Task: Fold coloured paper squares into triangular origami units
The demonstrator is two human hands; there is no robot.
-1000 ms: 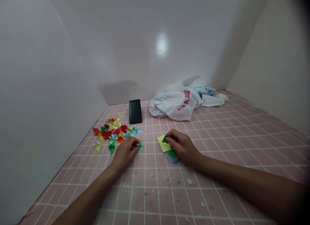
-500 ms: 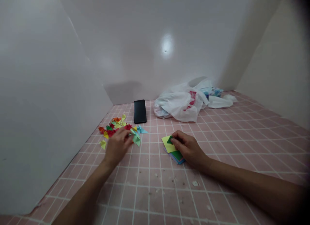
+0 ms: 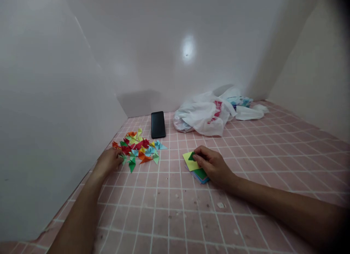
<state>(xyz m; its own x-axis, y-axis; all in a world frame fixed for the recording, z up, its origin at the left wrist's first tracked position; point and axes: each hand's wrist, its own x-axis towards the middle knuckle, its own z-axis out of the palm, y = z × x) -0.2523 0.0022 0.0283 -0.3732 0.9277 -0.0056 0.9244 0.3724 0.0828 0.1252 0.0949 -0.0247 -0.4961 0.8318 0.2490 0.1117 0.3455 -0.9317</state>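
Left hand (image 3: 109, 160) reached folded-paper pile's (image 3: 142, 145) edge.

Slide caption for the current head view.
Left hand at folded paper shapes, right hand pinching a green piece at stacked paper squares; phone and plastic bag farther back.

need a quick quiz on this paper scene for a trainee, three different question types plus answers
1. Which hand is at the left edge of the paper shapes?
2. What colour is the small paper piece pinched by the right hand over the yellow sheet? a) red b) green c) white
3. True or false: the phone lies to the left of the plastic bag with red print.

Key: 1. The left hand. 2. b. 3. True.
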